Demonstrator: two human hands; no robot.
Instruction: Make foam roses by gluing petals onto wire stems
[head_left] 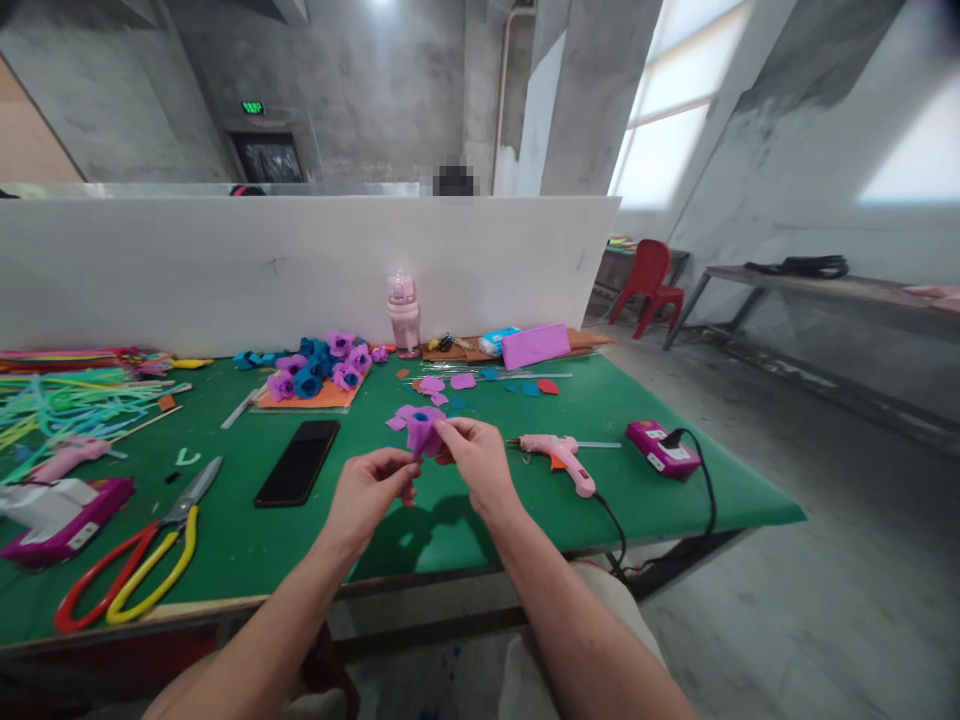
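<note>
Both hands hold a small purple felt flower (424,432) with a blue centre above the green table (450,540). My left hand (369,495) pinches its lower stem end from below. My right hand (476,462) pinches the flower's right side with fingers closed on the petals. Loose purple and blue felt petals (439,388) lie just beyond the hands. A pink glue gun (559,455) rests on the table to the right of my right hand.
A black phone (298,461) lies left of the hands, with red and yellow scissors (135,565) further left. Finished purple and blue flowers (319,365) sit on an orange sheet. A pink bottle (403,312), a power strip (661,446) and coloured sticks (67,400) are also on the table.
</note>
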